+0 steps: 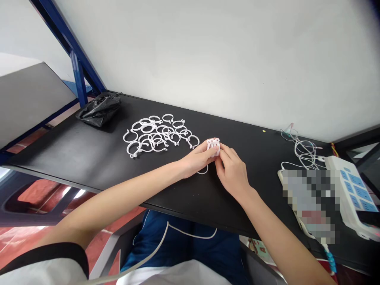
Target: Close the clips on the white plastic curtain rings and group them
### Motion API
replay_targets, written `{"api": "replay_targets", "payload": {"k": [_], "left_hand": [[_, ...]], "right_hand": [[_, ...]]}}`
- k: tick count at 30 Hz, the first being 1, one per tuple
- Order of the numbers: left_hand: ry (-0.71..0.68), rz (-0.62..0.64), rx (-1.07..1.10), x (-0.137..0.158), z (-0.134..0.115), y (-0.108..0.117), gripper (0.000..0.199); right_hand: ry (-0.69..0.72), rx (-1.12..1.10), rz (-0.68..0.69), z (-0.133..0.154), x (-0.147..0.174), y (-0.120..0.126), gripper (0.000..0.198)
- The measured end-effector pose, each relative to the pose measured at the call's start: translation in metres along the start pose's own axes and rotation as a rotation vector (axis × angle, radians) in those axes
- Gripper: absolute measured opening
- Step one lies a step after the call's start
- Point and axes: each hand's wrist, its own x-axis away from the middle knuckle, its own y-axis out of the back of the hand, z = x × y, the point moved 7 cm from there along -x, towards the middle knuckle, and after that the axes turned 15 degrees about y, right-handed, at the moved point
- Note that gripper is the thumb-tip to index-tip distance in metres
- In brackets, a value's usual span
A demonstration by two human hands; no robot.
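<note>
My left hand [196, 159] grips a small stack of white plastic rings [213, 145] just above the black table [89, 158]. The fingertips of my right hand [232, 171] press on the same stack from the right. One ring loop hangs below my left hand. To the left of both hands lies a loose pile of white open rings [157, 135], spread flat on the table.
A crumpled black plastic bag [99, 109] lies at the table's far left. At the right are tangled white cables [303, 152], a white power strip [353, 194] and a blurred object. A white wall runs behind; a blue metal frame [77, 71] stands at the left.
</note>
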Motion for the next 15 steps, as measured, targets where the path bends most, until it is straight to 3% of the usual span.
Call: {"api": "replay_targets", "payload": {"k": [3, 7, 9, 15], "left_hand": [[-0.09, -0.073, -0.195, 0.001, -0.002, 0.003, 0.036], [-0.402, -0.144, -0.423, 0.012, -0.018, 0.0, 0.039], [-0.491, -0.172, -0.492, 0.017, -0.023, -0.001, 0.036], [-0.512, -0.263, -0.71, 0.02, -0.034, 0.001, 0.038]], "right_hand": [[0.049, -0.002, 0.002, 0.006, -0.004, 0.002, 0.03], [0.113, -0.074, -0.002, 0.015, -0.009, 0.004, 0.038], [0.128, -0.09, 0.019, 0.018, -0.01, 0.003, 0.043], [0.132, -0.061, 0.075, 0.022, -0.006, -0.001, 0.057]]}}
